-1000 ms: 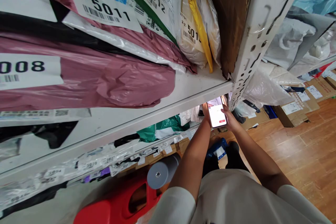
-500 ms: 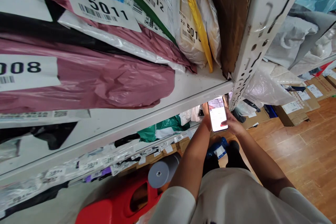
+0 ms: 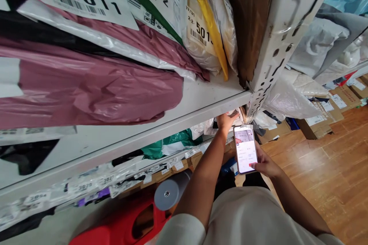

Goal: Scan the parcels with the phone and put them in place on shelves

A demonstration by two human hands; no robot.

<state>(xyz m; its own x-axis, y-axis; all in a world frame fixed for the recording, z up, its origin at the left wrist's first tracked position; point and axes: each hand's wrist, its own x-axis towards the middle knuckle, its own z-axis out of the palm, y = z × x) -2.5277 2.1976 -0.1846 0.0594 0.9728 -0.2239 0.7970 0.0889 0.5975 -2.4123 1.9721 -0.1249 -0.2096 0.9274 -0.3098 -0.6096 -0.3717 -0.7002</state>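
My right hand (image 3: 266,164) is closed round a smartphone (image 3: 246,152) with a lit screen, its thumb lying over the lower part of the screen. To the left, my left hand (image 3: 226,121) reaches under the edge of the upper shelf, close to the white post. Its thumb and fingers are round a pale package (image 3: 237,112), and the shelf edge hides part of both. More plastic-wrapped packages, a green one (image 3: 172,141) among them, lie on the lower shelf left of that hand.
Above my hands, the upper shelf (image 3: 198,93) holds a mauve parcel (image 3: 123,88) and other numbered parcels. A slotted white post (image 3: 266,67) stands at its corner. Cardboard boxes (image 3: 316,122) lie on the wooden floor (image 3: 310,168) at right. A red plastic object (image 3: 115,222) is below.
My left hand has left the phone and moved to the package under the shelf edge. My right hand has brought the phone lower and closer to my body. The view has shifted slightly.
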